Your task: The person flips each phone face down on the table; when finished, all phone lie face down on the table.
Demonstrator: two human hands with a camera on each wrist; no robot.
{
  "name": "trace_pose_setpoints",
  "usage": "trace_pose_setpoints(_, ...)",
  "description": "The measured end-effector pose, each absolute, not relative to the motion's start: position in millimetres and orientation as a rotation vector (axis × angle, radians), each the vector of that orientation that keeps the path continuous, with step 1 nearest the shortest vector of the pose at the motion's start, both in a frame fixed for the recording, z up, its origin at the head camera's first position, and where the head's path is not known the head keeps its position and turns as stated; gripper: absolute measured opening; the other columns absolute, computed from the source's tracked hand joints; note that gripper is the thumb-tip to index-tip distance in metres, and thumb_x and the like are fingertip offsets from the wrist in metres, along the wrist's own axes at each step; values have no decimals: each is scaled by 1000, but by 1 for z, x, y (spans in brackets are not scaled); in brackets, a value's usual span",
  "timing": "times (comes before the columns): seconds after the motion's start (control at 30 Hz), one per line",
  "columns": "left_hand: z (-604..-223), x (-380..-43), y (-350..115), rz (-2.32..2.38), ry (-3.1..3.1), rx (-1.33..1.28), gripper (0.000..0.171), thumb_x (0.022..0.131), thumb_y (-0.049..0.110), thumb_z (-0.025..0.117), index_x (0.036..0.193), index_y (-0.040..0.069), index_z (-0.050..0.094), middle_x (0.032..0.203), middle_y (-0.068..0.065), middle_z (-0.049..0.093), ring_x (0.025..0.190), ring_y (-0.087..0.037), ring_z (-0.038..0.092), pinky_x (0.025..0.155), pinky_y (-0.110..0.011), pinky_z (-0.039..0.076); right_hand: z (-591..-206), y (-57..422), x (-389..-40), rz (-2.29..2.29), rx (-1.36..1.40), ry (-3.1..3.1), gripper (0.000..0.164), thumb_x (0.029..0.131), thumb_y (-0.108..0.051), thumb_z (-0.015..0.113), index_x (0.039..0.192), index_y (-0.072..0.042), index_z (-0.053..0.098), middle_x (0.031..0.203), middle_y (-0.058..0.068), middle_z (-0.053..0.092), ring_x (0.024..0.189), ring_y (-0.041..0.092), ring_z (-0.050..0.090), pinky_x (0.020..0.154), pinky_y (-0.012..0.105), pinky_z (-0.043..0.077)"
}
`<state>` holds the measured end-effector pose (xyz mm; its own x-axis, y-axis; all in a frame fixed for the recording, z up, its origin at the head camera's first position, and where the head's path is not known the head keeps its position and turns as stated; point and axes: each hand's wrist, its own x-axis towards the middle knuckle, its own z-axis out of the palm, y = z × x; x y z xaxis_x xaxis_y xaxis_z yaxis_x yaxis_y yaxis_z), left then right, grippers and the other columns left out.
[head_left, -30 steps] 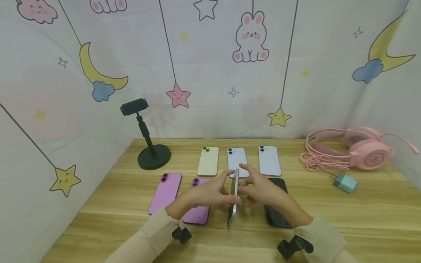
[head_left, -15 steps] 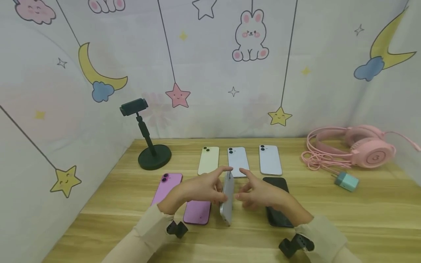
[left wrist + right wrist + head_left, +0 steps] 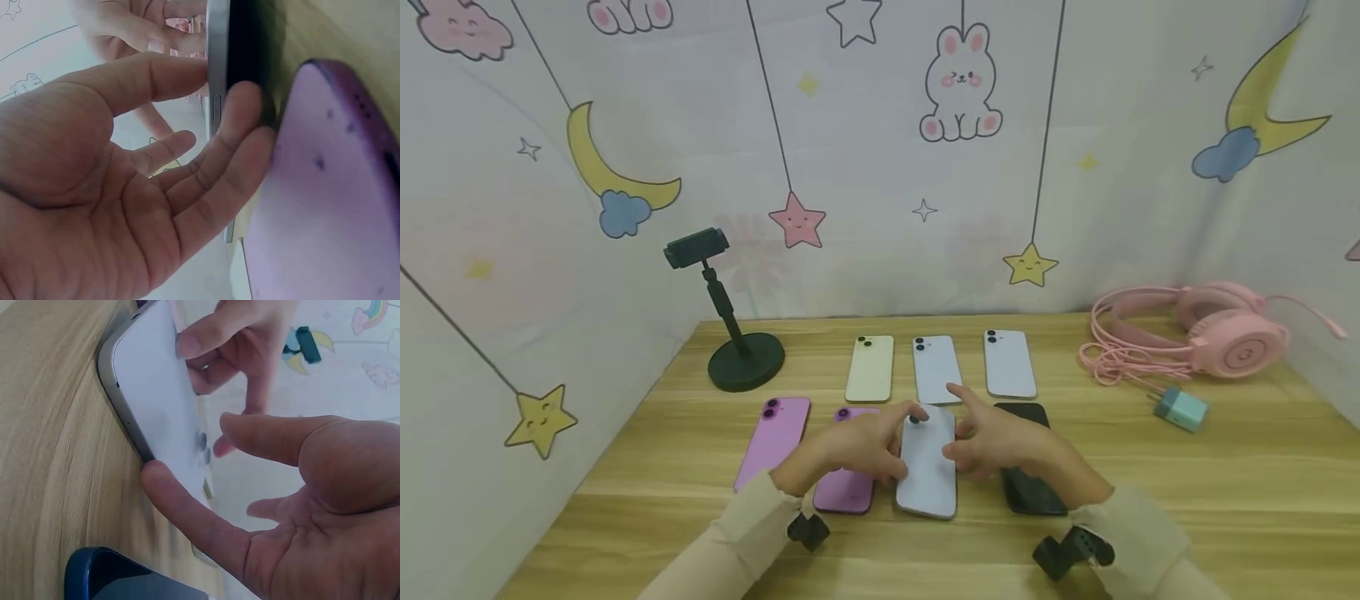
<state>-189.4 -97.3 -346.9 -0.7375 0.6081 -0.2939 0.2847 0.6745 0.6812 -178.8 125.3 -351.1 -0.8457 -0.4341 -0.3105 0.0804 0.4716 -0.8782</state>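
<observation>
A white phone (image 3: 928, 471), camera side up, is between both hands just above the wooden table. My left hand (image 3: 868, 442) pinches its left edge; the left wrist view shows the thumb on the side and fingers reaching under the dark screen. My right hand (image 3: 1003, 442) has a finger (image 3: 164, 484) at the phone's right edge, while the thumb stands away with fingers spread. Left of the phone lie a purple phone (image 3: 846, 492) and a pink-purple phone (image 3: 771, 446). A black phone (image 3: 1030, 487) lies partly hidden below my right hand.
A light yellow phone (image 3: 870, 371) and two whitish phones, one in the middle (image 3: 936, 367) and one at right (image 3: 1010, 367), form the back row. A black stand (image 3: 745, 362) is back left. Pink headphones (image 3: 1232, 342) and a teal plug (image 3: 1182, 408) are at right.
The white phone, on edge between my hands before, has tipped over so its back faces up. My right hand's fingers have come to its right edge. The other phones stay in place.
</observation>
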Motion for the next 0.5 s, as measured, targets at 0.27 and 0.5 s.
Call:
trace_pose_setpoints(0.27, -355, -190, -96, 779, 2380, 640, 69, 87, 9, 75, 145, 17, 39, 74, -3, 62, 60, -13, 58, 56, -26, 41, -351, 129, -179, -1346, -277, 2207, 90, 92, -2, 70, 160, -12, 12, 127, 28, 53, 88, 27, 69, 72, 45, 58)
trace_pose_setpoints(0.5, -352, -191, -86, 709, 2429, 712, 61, 89, 12, 72, 142, 17, 42, 76, 0, 55, 62, -10, 51, 57, -25, 40, -348, 145, -176, -1381, -330, 2201, 86, 93, -1, 68, 160, -11, 14, 126, 26, 55, 90, 27, 68, 75, 44, 58)
